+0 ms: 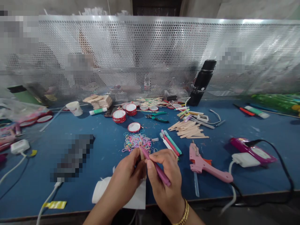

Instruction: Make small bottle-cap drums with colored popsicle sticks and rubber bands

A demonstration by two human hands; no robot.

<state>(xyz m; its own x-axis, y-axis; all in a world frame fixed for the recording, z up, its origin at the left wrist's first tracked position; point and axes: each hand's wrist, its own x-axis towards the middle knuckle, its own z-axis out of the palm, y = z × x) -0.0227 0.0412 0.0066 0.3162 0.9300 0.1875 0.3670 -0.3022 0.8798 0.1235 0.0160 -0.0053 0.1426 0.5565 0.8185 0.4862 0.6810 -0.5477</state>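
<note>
In my right hand point(167, 170) is a purple marker point(162, 173), pinched between thumb and fingers, its tip pointing up and left. My left hand point(126, 172) is closed around a narrow wooden craft stick point(141, 153), held upright. The marker's tip is at the stick's upper end; whether they touch I cannot tell. A pile of small coloured rubber bands point(134, 142) lies just beyond my hands. White paper point(138, 200) lies beneath them at the table's front edge. More markers point(172, 142), white, red and teal, lie to the right of the pile.
A pink glue gun point(211, 171) with a cord lies at right. Loose craft sticks point(189, 128), green-handled pliers point(158, 117) and round red-rimmed pieces point(119, 115) are farther back. A black bottle point(202, 82) stands before a perforated metal screen point(150, 56). A phone point(75, 156) is at left.
</note>
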